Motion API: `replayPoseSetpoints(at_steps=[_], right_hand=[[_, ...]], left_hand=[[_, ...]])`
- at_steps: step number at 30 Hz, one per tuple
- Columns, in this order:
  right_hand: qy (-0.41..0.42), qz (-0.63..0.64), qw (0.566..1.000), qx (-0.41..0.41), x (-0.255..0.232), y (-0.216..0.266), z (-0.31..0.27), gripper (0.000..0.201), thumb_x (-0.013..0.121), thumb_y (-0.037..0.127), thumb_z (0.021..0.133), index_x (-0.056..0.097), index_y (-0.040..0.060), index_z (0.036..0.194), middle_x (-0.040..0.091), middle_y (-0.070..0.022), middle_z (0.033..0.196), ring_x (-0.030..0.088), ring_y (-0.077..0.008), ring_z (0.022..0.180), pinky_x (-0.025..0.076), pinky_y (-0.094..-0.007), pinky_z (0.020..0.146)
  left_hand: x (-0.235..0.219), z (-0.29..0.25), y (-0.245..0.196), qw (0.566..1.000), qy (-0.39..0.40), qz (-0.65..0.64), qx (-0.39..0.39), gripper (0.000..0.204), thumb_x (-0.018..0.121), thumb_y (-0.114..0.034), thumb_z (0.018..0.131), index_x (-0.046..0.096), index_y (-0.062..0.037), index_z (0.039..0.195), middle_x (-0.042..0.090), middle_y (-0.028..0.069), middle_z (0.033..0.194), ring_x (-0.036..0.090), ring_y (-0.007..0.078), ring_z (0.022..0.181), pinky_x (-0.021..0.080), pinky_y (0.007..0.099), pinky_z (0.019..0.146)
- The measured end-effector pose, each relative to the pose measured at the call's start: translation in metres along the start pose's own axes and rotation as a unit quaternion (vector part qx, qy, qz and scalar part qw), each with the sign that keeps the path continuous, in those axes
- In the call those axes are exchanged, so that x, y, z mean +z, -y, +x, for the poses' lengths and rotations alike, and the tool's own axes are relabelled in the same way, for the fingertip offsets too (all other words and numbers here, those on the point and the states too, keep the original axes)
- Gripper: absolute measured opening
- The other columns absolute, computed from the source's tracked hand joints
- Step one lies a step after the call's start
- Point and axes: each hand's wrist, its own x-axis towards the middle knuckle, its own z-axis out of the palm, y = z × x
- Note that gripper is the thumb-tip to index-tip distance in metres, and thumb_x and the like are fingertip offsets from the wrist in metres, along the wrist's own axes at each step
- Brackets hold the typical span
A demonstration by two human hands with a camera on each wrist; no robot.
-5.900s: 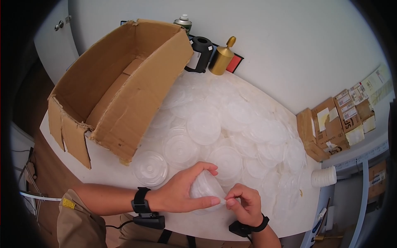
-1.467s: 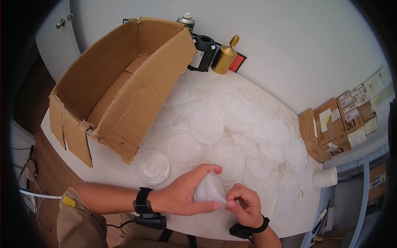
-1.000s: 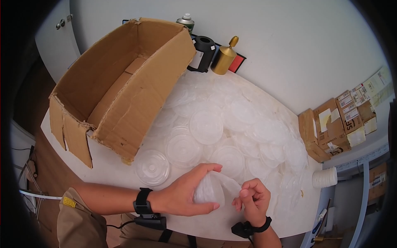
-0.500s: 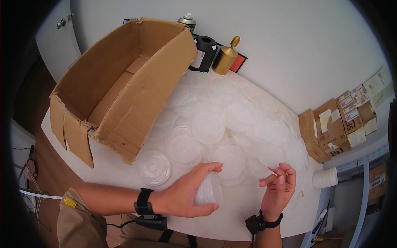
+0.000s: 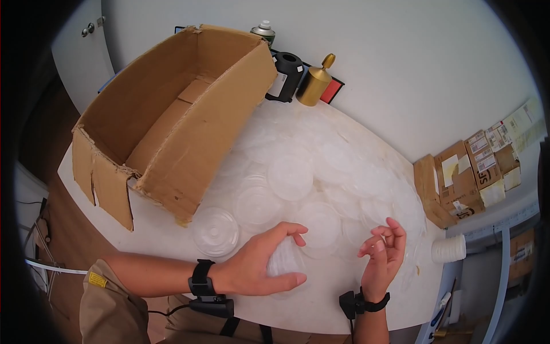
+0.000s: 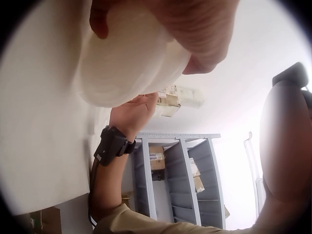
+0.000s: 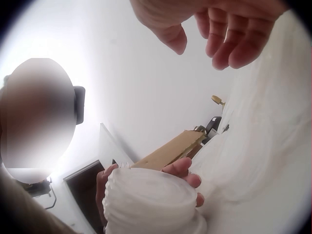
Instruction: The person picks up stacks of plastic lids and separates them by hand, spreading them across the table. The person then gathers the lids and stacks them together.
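My left hand [image 5: 249, 268] holds a stack of clear round plastic lids [image 5: 285, 262] on its side near the table's front, thumb and fingers curled round it. In the right wrist view, the stack [image 7: 146, 195] shows its ridged, layered rims, with fingertips round its far side. To the right, my right hand [image 5: 382, 264] is raised with loosely bent fingers and nothing between them. In the right wrist view its fingers [image 7: 246, 46] hang apart from the thumb. One lid [image 5: 216, 232] lies flat left of the stack, and a wide pile of lids [image 5: 290, 174] spreads behind both hands.
A large open cardboard box [image 5: 200, 143] stands tilted at the back left. Behind the pile are a black container [image 5: 285, 77], a gold canister [image 5: 314, 86] and a spray can [image 5: 263, 30]. Another white stack [image 5: 448, 249] lies at the right edge, near cartons [image 5: 458, 178].
My right hand has let go of the thin clear plastic it pinched at the stack's edge and moved right, fingers loosening. My left hand still grips the stack in nearly the same place.
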Motion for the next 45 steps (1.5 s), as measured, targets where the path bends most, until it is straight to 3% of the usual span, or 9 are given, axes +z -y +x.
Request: replayPoseSetpoints(at_steps=[2,4,7,14,28,30,35,40,45], right_hand=[[0.218,0.005,0.976,-0.016,0.000,-0.002,-0.012,0.042,0.068,0.012,0.092,0.057,0.0013,0.131,0.066,-0.0089,0.100,0.065,-0.0142,0.076,0.054,-0.0259,0.065],[0.341,-0.048,0.938,-0.037,0.010,0.008,-0.019,0.031,0.076,0.009,0.085,0.066,-0.0003,0.112,0.067,-0.0093,0.091,0.066,-0.0166,0.074,0.054,-0.0270,0.066],[0.399,-0.117,0.906,-0.078,0.025,0.017,-0.028,0.029,0.082,0.006,0.080,0.067,-0.0007,0.103,0.066,-0.0116,0.091,0.067,-0.0185,0.071,0.054,-0.0273,0.064],[0.391,-0.091,0.910,-0.100,0.021,0.010,-0.027,0.021,0.080,0.002,0.080,0.066,0.0006,0.096,0.066,-0.0110,0.088,0.065,-0.0201,0.071,0.052,-0.0289,0.063],[0.458,0.022,0.888,0.040,0.020,0.008,-0.023,0.012,0.074,0.000,0.084,0.064,0.0023,0.090,0.063,-0.0090,0.089,0.059,-0.0217,0.079,0.046,-0.0313,0.072],[0.463,0.023,0.885,0.039,0.019,0.006,-0.023,0.012,0.074,0.000,0.084,0.064,0.0022,0.090,0.063,-0.0088,0.089,0.059,-0.0214,0.080,0.046,-0.0309,0.073],[0.476,0.036,0.878,0.037,0.018,0.002,-0.024,0.011,0.072,-0.002,0.086,0.063,0.0012,0.092,0.062,-0.0083,0.093,0.058,-0.0194,0.082,0.046,-0.0293,0.074],[0.421,0.114,0.886,0.160,0.013,0.002,-0.029,0.008,0.068,0.001,0.091,0.061,0.0007,0.095,0.057,-0.0070,0.098,0.056,-0.0156,0.087,0.047,-0.0280,0.075],[0.338,0.112,0.920,0.167,0.013,0.001,-0.032,0.007,0.067,0.004,0.094,0.061,0.0010,0.096,0.059,-0.0047,0.090,0.058,-0.0113,0.077,0.048,-0.0248,0.069]], left_hand=[[0.001,0.000,0.001,1.000,-0.007,-0.003,-0.004,0.069,0.079,-0.027,0.084,0.045,-0.0003,0.138,0.059,0.0142,0.120,0.060,0.0241,0.111,0.047,0.0335,0.097],[0.002,0.000,0.002,1.000,-0.013,-0.006,-0.010,0.068,0.080,-0.029,0.085,0.046,0.0000,0.137,0.060,0.0140,0.119,0.060,0.0230,0.111,0.047,0.0330,0.097],[0.004,0.001,0.003,1.000,-0.013,-0.016,-0.012,0.068,0.081,-0.030,0.085,0.048,0.0006,0.136,0.061,0.0139,0.116,0.060,0.0225,0.110,0.047,0.0327,0.097],[0.005,0.002,0.001,0.999,-0.007,-0.025,-0.028,0.069,0.082,-0.031,0.085,0.048,0.0012,0.135,0.061,0.0133,0.117,0.060,0.0211,0.111,0.047,0.0326,0.097],[0.003,-0.001,0.003,0.999,0.009,-0.033,-0.027,0.073,0.083,-0.034,0.084,0.047,0.0017,0.137,0.061,0.0146,0.122,0.060,0.0227,0.115,0.047,0.0341,0.099],[0.002,-0.002,0.000,0.997,0.033,-0.047,-0.056,0.072,0.082,-0.023,0.083,0.046,-0.0025,0.142,0.059,0.0103,0.129,0.054,0.0205,0.124,0.040,0.0355,0.109],[0.002,-0.001,-0.002,0.996,0.031,-0.049,-0.061,0.072,0.082,-0.023,0.083,0.046,-0.0023,0.142,0.059,0.0106,0.129,0.054,0.0206,0.124,0.040,0.0355,0.109],[0.005,0.000,0.004,0.999,0.008,-0.025,-0.019,0.071,0.082,-0.034,0.085,0.047,0.0009,0.137,0.061,0.0146,0.122,0.061,0.0230,0.111,0.048,0.0338,0.096],[0.003,0.001,-0.001,0.999,0.001,-0.025,-0.034,0.067,0.079,-0.030,0.088,0.046,0.0006,0.137,0.063,0.0145,0.117,0.062,0.0217,0.107,0.050,0.0334,0.093]])
